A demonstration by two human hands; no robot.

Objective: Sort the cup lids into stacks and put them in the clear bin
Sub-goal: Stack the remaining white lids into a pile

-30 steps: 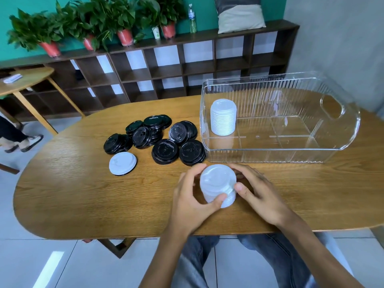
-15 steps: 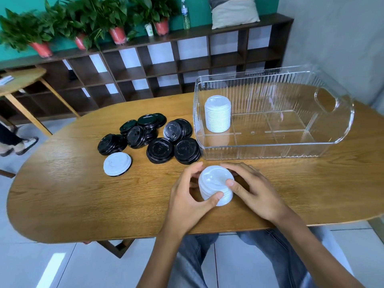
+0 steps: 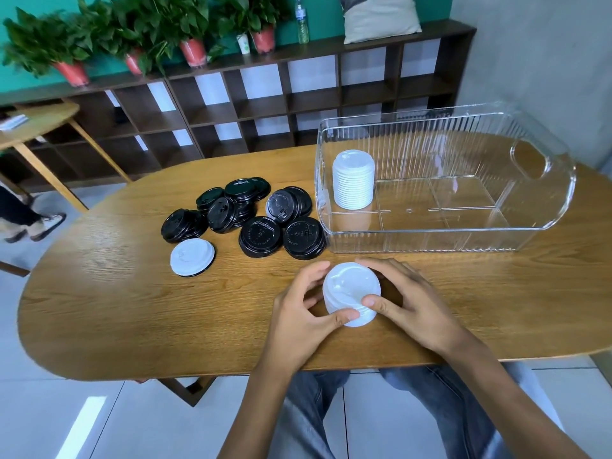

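Both hands, the left hand [image 3: 299, 321] and right hand [image 3: 412, 304], cupped a white lid stack [image 3: 351, 293] on the wooden table [image 3: 132, 293], black lids [image 3: 251, 220] at ten o'clock, the clear bin [image 3: 543, 200] at two o'clock holding another white stack [image 3: 353, 183].

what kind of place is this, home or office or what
Probably an office lounge or café-style common room, not a home kitchen. A long cubby shelf lines a teal wall with potted plants on top, a second small table stands nearby, and bulk black cup lids cover the wooden table.
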